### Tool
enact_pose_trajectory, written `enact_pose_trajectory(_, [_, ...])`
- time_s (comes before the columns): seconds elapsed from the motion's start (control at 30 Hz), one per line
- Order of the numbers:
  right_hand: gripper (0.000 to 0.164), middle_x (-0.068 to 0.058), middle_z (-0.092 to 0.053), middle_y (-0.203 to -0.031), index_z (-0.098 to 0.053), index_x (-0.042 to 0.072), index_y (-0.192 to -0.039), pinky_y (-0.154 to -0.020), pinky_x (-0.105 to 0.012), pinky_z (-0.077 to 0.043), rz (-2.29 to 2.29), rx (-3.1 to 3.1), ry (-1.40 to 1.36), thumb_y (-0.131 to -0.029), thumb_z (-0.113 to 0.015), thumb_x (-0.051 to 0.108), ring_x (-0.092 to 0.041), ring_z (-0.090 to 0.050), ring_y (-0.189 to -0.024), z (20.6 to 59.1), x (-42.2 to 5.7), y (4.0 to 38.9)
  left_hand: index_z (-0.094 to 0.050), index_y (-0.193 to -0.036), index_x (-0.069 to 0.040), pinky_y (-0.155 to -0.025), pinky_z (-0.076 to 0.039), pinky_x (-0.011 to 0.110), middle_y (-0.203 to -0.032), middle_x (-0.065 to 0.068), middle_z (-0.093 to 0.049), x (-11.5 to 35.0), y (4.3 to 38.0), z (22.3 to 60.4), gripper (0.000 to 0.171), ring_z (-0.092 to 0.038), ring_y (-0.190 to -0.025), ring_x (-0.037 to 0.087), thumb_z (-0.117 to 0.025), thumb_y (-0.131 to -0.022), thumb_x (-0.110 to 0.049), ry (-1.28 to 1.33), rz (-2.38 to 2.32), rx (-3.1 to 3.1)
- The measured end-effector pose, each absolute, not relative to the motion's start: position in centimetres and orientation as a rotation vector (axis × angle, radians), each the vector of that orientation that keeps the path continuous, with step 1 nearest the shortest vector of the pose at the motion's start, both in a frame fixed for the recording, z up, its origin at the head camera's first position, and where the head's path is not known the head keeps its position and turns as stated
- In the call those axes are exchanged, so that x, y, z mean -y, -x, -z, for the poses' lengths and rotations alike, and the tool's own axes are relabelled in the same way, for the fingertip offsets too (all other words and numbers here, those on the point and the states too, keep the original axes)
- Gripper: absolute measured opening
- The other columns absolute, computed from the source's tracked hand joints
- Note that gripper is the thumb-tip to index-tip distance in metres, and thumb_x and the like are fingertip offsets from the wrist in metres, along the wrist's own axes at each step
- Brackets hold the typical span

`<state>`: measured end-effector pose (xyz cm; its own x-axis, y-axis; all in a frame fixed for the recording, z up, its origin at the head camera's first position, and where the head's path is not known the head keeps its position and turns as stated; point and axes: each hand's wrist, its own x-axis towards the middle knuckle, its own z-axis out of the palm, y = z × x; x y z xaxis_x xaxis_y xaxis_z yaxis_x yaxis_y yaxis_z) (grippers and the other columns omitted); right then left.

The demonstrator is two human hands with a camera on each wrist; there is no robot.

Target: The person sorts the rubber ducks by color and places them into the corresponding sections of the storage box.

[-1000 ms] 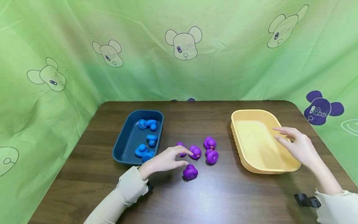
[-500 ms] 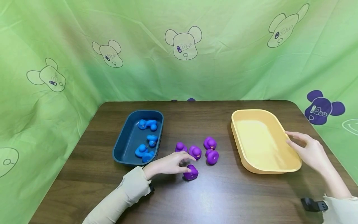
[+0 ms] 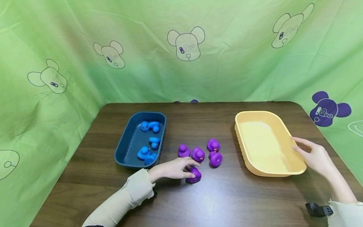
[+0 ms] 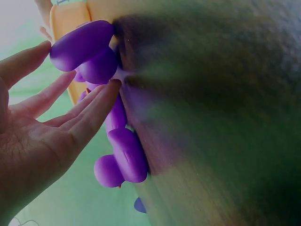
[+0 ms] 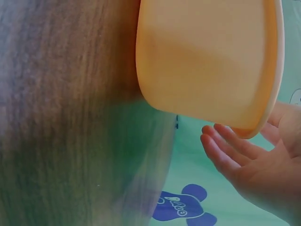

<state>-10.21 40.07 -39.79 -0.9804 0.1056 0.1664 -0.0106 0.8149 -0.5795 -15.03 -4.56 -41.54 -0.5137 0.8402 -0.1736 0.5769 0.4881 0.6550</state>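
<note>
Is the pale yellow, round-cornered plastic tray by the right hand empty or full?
Empty: in the head view, the tray shows only bare floor and walls, with the right hand at its rim.

In front of me, the brown counter (image 3: 215, 201) supported a blue tray (image 3: 131, 138), five purple ducks (image 3: 197, 154) and a yellow tray (image 3: 263, 145).

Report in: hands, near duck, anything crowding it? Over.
Left hand loosely around near duck. Right hand relaxed at yellow tray rim. Four purple ducks just beyond.
</note>
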Motion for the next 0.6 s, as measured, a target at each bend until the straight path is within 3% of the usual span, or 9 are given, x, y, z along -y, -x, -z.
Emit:
enact_pose_trajectory(0.07, [0.035, 0.005, -0.063, -0.1, -0.055, 0.015, -0.122, -0.059, -0.013, -0.033, -0.944, 2.781, 0.037, -0.087, -0.056, 0.018, 0.016, -0.042, -0.076, 39.88, -40.17, 10.11, -0.051, -0.122, -0.007, -0.081, -0.041, 0.016, -0.118, 0.007, -0.051, 4.53, 15.04, 41.58, 0.038, -0.054, -0.1, 0.014, -0.057, -0.087, -0.02, -1.18, -0.731, -2.257])
enact_pose_trajectory(0.13, [0.033, 0.028, -0.053, -0.092, -0.058, 0.019, -0.119, -0.057, -0.01, -0.035, -0.984, 2.754, 0.011, -0.087, -0.055, 0.014, 0.019, -0.041, -0.071, 39.96, -40.26, 10.03, -0.051, -0.121, -0.006, -0.081, -0.041, 0.016, -0.118, 0.007, -0.052, 4.51, 15.07, 41.61, 0.037, -0.054, -0.1, 0.013, -0.057, -0.087, -0.019, -1.187, -0.732, -2.253])
enact_pose_trajectory(0.2, [0.032, 0.039, -0.041, -0.088, -0.059, 0.021, -0.117, -0.056, -0.007, -0.037, -1.02, 2.736, -0.006, -0.087, -0.054, 0.012, 0.019, -0.043, -0.07, 40.03, -40.33, 9.96, -0.051, -0.121, -0.006, -0.081, -0.041, 0.016, -0.118, 0.007, -0.053, 4.5, 15.1, 41.62, 0.037, -0.054, -0.1, 0.013, -0.056, -0.087, -0.018, -1.189, -0.74, -2.242])
enact_pose_trajectory(0.6, [0.029, 0.039, -0.04, -0.087, -0.059, 0.02, -0.116, -0.057, -0.005, -0.036, -1.044, 2.74, 0.037, -0.088, -0.053, 0.015, 0.023, -0.041, -0.071, 40.45, -40.49, 9.68, -0.055, -0.116, -0.004, -0.078, -0.042, 0.014, -0.111, 0.006, -0.058, 4.35, 15.32, 42.05, 0.033, -0.055, -0.096, 0.009, -0.058, -0.086, -0.017, -1.181, -0.765, -2.22])
